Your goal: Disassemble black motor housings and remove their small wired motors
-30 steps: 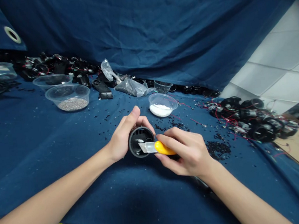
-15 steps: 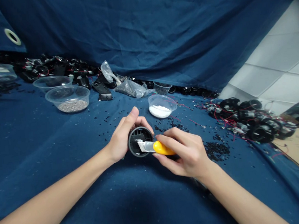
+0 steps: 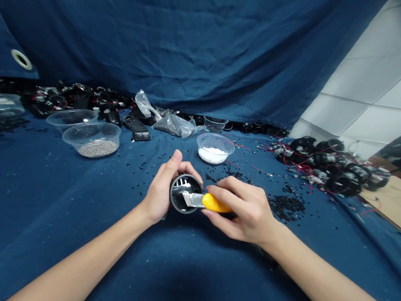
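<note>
My left hand (image 3: 161, 192) is wrapped round a black cylindrical plastic housing (image 3: 173, 196), its round mouth tilted up towards me. My right hand (image 3: 243, 208) grips a yellow-handled utility knife (image 3: 215, 203). The knife's slanted metal blade (image 3: 194, 200) reaches into the housing's mouth, with its tip against something inside that I cannot make out. Bright reflections show on the inner wall. Just beyond the hands, a clear plastic bowl (image 3: 216, 148) holds a white substance.
At left, a clear bowl (image 3: 97, 140) contains small metallic pieces. Plastic bags (image 3: 175, 124) and a black casing (image 3: 136, 128) lie behind. Tiny black parts (image 3: 287, 206) are scattered on the blue cloth (image 3: 133, 266). Wired black assemblies (image 3: 333, 163) are heaped at right.
The view has tilted slightly, so everything sits a little lower. The housing has turned a little and its inside catches more light. The blade stays inside it, and both grips are unchanged.
</note>
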Motion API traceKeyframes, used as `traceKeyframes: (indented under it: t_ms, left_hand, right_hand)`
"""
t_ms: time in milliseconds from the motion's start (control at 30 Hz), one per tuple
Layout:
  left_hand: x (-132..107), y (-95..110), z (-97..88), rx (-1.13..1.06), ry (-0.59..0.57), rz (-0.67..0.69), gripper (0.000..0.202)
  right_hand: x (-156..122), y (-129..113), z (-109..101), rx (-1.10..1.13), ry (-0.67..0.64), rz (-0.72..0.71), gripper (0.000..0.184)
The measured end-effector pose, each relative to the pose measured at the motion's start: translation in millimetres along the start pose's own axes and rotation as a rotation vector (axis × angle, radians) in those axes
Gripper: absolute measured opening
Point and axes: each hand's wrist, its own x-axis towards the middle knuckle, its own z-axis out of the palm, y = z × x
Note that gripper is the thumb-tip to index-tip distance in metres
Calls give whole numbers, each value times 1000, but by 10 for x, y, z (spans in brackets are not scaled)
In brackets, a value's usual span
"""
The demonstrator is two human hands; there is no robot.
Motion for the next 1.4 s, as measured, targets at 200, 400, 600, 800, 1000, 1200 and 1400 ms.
traceKeyframes:
  t_ms: [200,400,600,800,1000,1200,1400]
  left_hand:
    - [7,8,0,8,8,-1,66]
    - [7,-4,-4,16,24,11,65]
    - [3,-5,0,30,51,33,63]
    - [10,8,0,99,95,60,58]
    - [1,1,-6,100,78,81,56]
    - [-24,-6,-19,182,48,145,55]
    - [-16,30,-34,308,48,165,61]
  right_hand:
    - [3,8,6,16,-7,17,25]
    - [12,-3,12,30,-2,36,25]
    - [10,-5,22,35,-15,58,25]
    - [7,20,29,36,-5,70,27]
    - [5,48,31,43,-22,84,29]
    - [15,57,37,41,-26,92,29]
    - [2,61,36,20,-17,117,31]
